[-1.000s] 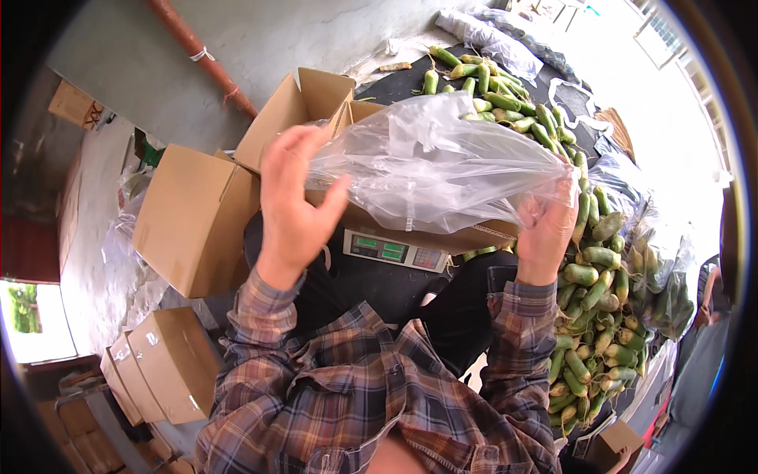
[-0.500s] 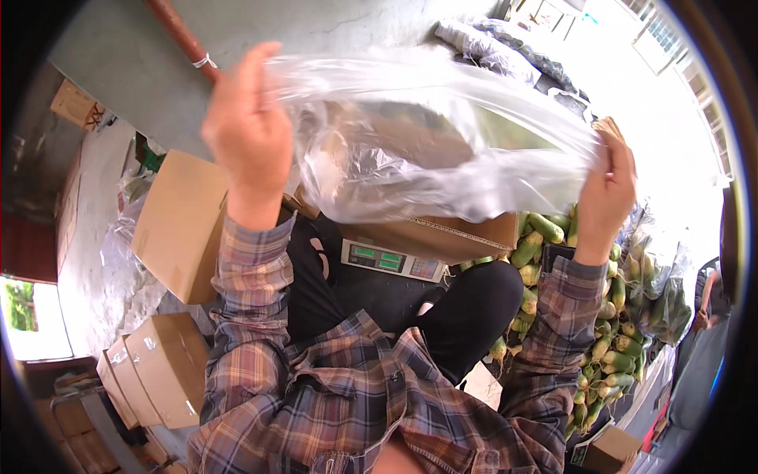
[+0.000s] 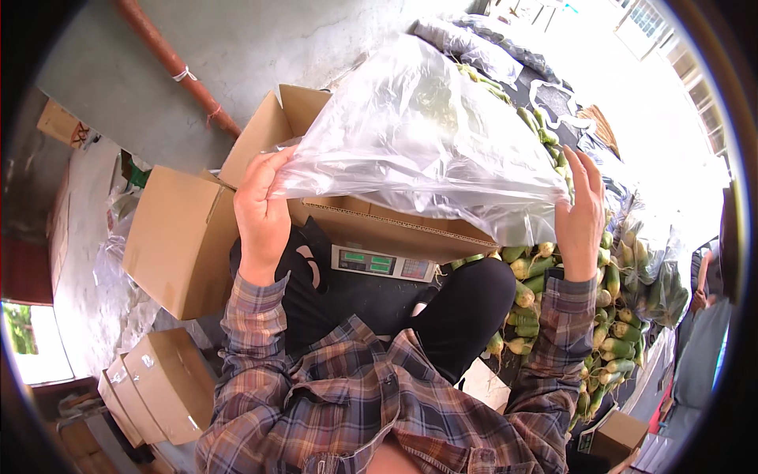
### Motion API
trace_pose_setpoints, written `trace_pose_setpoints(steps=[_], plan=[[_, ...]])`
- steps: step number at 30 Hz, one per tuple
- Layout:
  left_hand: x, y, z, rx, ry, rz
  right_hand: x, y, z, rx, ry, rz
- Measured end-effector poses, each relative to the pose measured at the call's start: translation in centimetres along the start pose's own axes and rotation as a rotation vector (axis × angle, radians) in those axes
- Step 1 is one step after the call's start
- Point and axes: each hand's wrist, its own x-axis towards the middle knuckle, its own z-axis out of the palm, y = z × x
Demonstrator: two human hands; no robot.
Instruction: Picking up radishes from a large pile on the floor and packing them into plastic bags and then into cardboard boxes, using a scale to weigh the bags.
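Note:
A large clear plastic bag [image 3: 403, 134] is stretched between my hands, its near edge pulled wide. My left hand [image 3: 262, 201] pinches one corner of that edge. At the opposite corner my right hand [image 3: 580, 209] grips the film between thumb and fingers. Beneath the bag stands an open cardboard box [image 3: 387, 239], its inside mostly hidden by the plastic. A scale with a green-lit display [image 3: 383, 262] shows at the box's near side, between my knees.
Many green-and-white radishes [image 3: 616, 347] are heaped on the right, some in clear bags [image 3: 651, 268]. Left of me are another open carton [image 3: 170, 237] and a stack of flattened or closed cartons [image 3: 162, 383]. A red-brown pipe [image 3: 170, 59] runs along the wall.
Both hands have come down toward me, bringing the bag's near edge lower. The bag has billowed out away from me over the box, and its film now spreads broad and smooth.

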Motion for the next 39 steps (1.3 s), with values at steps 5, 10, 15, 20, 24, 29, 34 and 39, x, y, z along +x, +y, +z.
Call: trace_pose_setpoints(steps=[5,10,15,20,24,29,34,39], plan=[[-0.9,3.0,-0.3,-0.045,-0.045,-0.047,-0.6,-6.9,-5.0,-0.019,0.116,-0.18],[-2.9,5.4,0.0,-0.124,-0.054,-0.081,-2.1,-13.5,-1.1,0.364,-0.387,-0.541],[-4.5,6.6,-1.5,-0.133,-0.207,-0.067,4.6,-12.2,7.4,0.202,-0.131,-0.463],[-5.1,6.7,-2.9,-0.251,-0.208,-0.193,6.9,-10.2,8.7,0.166,-0.298,-0.496],[-5.1,4.2,-3.1,-0.519,-0.115,-0.369,6.6,-10.2,9.0,0.067,-0.494,-0.478],[-3.4,1.0,-5.5,-0.496,-0.046,-0.424,3.1,-8.8,9.2,0.018,-0.758,-0.502],[-1.5,1.8,-6.2,-0.449,-0.161,-0.518,1.9,-6.6,7.1,-0.051,-0.966,-0.484],[-1.8,2.9,-6.3,-0.49,-0.267,-0.677,3.3,-8.3,7.5,-0.303,-1.255,-0.637]])
